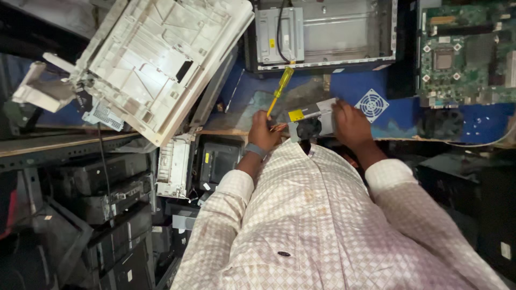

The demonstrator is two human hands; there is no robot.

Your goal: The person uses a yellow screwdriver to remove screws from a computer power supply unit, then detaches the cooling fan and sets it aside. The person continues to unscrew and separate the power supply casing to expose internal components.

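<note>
Looking straight down over a checked shirt, and both hands are at the desk [355,86] edge. The left hand [262,132] has its grip wrapped tight around a screwdriver [280,90], yellow handle poking up and away from the fist, shaft running down into the fingers. Just beside that grip, to its right and nearly touching, sits a small grey power supply box [312,121] with a dark round fan face and a yellow label. The right hand [349,124] has its grip clamped over the far end of that box, fingers curled across the top, so the box is pinned between the two hands, close against the body.

Just beyond the right grip lies a white fan grille [372,104] on the blue desk surface. Farther out from both grips, an open metal computer case [328,35]; well off to the right, a green circuit board [465,51]. Out past the left grip, a big white plastic printer shell [161,59] leans tilted.
</note>
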